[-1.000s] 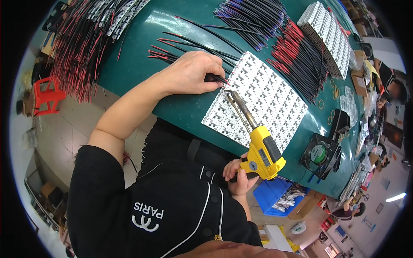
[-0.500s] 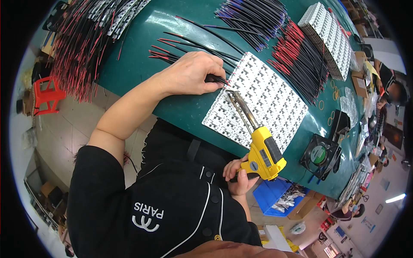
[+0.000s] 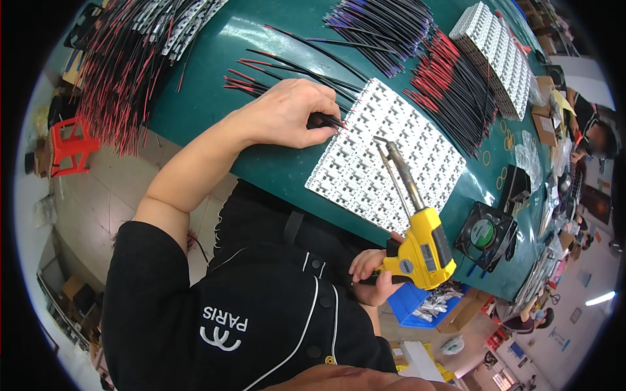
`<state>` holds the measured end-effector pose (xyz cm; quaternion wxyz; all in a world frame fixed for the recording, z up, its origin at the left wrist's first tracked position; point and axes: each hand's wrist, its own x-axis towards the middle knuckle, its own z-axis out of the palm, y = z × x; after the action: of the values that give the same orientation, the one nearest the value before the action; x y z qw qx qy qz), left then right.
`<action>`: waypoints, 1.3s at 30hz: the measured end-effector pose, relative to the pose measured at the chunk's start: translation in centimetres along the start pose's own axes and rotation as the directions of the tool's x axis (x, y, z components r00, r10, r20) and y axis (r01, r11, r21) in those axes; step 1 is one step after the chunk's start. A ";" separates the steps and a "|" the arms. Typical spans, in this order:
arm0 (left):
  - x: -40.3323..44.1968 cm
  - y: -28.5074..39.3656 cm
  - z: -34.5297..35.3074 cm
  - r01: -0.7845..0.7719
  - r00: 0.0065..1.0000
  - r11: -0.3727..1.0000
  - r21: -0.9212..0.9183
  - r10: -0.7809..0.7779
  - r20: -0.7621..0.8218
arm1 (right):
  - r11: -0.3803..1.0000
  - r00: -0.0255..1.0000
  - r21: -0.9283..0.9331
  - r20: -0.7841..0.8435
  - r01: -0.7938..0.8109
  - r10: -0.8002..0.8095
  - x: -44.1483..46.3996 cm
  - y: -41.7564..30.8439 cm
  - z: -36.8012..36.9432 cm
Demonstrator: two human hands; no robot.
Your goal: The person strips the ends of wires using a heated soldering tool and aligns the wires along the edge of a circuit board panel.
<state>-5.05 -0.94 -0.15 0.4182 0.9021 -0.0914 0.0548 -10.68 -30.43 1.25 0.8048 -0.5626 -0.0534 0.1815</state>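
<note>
At ten o'clock on the white circuit-board panel [image 3: 366,171], the left hand [image 3: 293,116] pinches black wires [image 3: 328,120]; towards six, the right hand [image 3: 378,292] grips a yellow soldering gun [image 3: 424,253].

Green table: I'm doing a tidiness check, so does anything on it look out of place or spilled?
Yes, slightly: thin yellowish loops, apparently rubber bands, lie scattered beside the red-ended wires, near crumpled clear plastic. They look stray because those wires lie grouped. No spill shows.

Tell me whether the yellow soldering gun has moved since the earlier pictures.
Yes: judged against the white board, the yellow soldering gun has shifted rightward in the picture, toward the black fan.
</note>
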 end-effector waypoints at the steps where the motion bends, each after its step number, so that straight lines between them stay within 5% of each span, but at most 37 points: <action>1: 0.0 0.2 -0.2 0.010 0.999 1.000 0.001 -0.010 0.031 | 0.999 0.999 -0.005 -0.006 0.032 -0.032 0.0 0.2 -0.3; 3: -0.2 -1.0 0.5 -0.087 0.994 0.996 0.012 0.088 -0.061 | 0.994 0.996 -0.074 -0.022 0.081 -0.083 0.2 0.2 -0.1; 7: 0.0 -0.2 -0.5 -0.117 0.913 0.980 0.164 0.171 -0.371 | 0.997 0.996 -0.006 -0.045 -0.081 0.081 -0.4 -0.9 0.0; 11: -1.1 2.7 -1.8 -0.014 0.920 0.997 -0.075 -0.017 -0.391 | 0.995 0.995 0.006 0.025 -0.101 0.101 -1.4 -0.6 -1.3; 14: -1.8 3.6 -1.5 0.152 0.973 0.964 -0.220 -0.185 -0.139 | 0.996 0.994 0.010 0.061 -0.093 0.092 -1.8 0.1 -1.1; 15: -1.9 2.7 -0.5 0.057 0.980 0.973 -0.223 -0.098 -0.176 | 0.995 0.993 0.016 0.066 -0.100 0.099 -1.9 0.2 -1.1; 18: -2.2 1.6 0.0 0.113 0.992 0.987 -0.119 -0.119 -0.047 | 0.994 0.993 0.022 0.047 -0.111 0.110 -1.9 0.6 -0.9; 25: -1.8 1.2 0.5 0.181 0.979 0.952 -0.246 -0.197 -0.044 | 0.995 0.993 -0.012 0.057 -0.101 0.101 -1.8 0.7 -0.6; 34: -1.6 1.5 1.0 0.207 0.977 0.965 -0.159 -0.214 -0.024 | 0.993 0.992 -0.041 0.047 -0.113 0.115 -1.7 0.9 -0.1; 37: -1.8 0.5 1.7 0.086 0.990 0.984 -0.156 -0.102 -0.098 | 0.995 0.993 -0.038 0.058 -0.096 0.098 -1.6 1.1 -0.1; 39: -1.7 1.0 1.2 0.165 0.985 0.978 -0.126 -0.171 -0.034 | 0.995 0.993 -0.026 0.065 -0.092 0.094 -1.6 1.2 -0.2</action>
<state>-6.89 -2.32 -0.51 0.4778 0.8778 -0.0087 0.0336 -12.38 -30.78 0.23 0.7866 -0.5675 -0.0561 0.2368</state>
